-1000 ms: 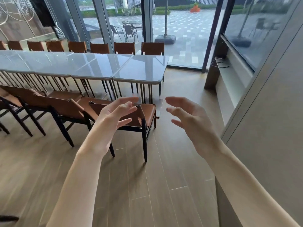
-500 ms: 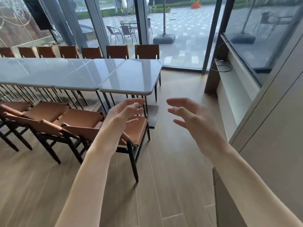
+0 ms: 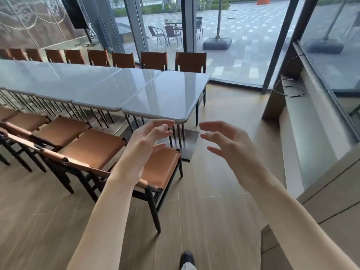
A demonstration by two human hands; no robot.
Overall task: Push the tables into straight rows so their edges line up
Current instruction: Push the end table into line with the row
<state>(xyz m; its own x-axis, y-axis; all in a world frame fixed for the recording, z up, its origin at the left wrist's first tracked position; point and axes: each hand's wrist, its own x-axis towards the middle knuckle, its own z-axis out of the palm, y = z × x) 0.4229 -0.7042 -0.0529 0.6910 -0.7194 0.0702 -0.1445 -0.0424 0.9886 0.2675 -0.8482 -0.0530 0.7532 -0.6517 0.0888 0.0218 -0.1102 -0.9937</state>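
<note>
A row of white glossy tables runs from the left to the middle of the view. The end table point(image 3: 171, 94) stands slightly skewed against its neighbour point(image 3: 116, 90), with a narrow wedge gap between them. My left hand point(image 3: 148, 137) and my right hand point(image 3: 224, 141) are raised in the air side by side, fingers spread and relaxed, palms facing each other. Both hover just short of the end table's near corner and touch nothing.
Brown leather chairs line the near side, the closest chair point(image 3: 124, 158) right under my left forearm. More chairs point(image 3: 191, 59) stand along the far side. A low ledge point(image 3: 303, 121) with a cable and glass walls close the right. My shoe point(image 3: 187, 258) shows below.
I have walked closer to the end table, so it looms larger and its near corner now sits just beyond my fingertips. My hands keep the same raised, spread pose.
</note>
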